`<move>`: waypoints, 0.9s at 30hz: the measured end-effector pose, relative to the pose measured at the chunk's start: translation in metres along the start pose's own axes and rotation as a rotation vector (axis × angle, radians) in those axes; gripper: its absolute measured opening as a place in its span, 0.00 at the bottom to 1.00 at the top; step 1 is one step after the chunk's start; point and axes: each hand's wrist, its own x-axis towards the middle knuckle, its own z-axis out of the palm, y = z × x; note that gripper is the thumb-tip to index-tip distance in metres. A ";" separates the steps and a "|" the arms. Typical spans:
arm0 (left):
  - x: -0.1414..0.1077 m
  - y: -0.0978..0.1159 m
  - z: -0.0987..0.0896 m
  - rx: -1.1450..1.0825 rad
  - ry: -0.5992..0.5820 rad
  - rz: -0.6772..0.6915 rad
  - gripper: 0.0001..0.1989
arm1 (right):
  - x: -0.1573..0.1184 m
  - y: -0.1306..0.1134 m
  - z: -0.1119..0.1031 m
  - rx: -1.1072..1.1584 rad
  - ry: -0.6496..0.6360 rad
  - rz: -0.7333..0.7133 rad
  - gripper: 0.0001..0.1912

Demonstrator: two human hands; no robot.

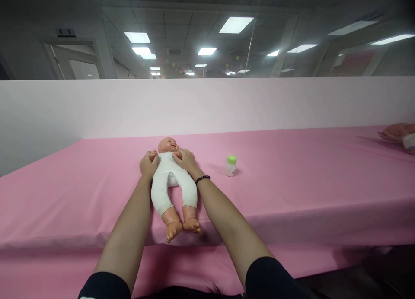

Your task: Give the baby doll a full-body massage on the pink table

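Observation:
A baby doll (171,182) in a white body suit lies on its back on the pink table cloth (81,195), its bare plastic feet toward me. My left hand (149,164) is closed around the doll's right arm, next to its body. My right hand (183,158) grips the doll's other arm just below its chin, and a dark beaded bracelet (202,179) circles that wrist. A small bottle (231,166) with a green cap stands upright to the right of the doll, apart from my right hand.
The cloth-covered table runs wide to both sides, and its front edge lies just beyond the doll's feet. A pale partition wall (207,104) rises behind it. A pink bundle (397,132) with something white lies at the far right end.

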 end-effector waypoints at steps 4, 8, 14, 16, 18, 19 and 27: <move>0.000 -0.001 0.001 -0.009 -0.002 0.003 0.10 | 0.000 0.000 0.001 -0.020 0.001 0.019 0.15; 0.000 -0.001 0.000 -0.001 0.003 0.003 0.10 | 0.001 0.000 0.001 -0.042 -0.007 0.026 0.14; 0.000 -0.001 0.000 0.001 0.002 0.002 0.11 | 0.001 -0.001 0.001 -0.037 -0.020 0.030 0.16; -0.001 -0.001 0.000 0.003 0.003 0.000 0.11 | 0.001 -0.001 0.000 -0.033 -0.023 0.026 0.16; -0.001 0.000 -0.001 -0.003 0.001 -0.002 0.11 | 0.001 -0.001 0.000 -0.031 -0.019 0.019 0.16; -0.001 0.001 -0.001 -0.005 -0.001 -0.003 0.11 | 0.001 -0.001 0.000 -0.035 -0.019 0.020 0.16; -0.001 0.003 -0.002 0.019 -0.017 -0.016 0.11 | 0.001 0.000 0.000 -0.032 -0.024 0.009 0.15</move>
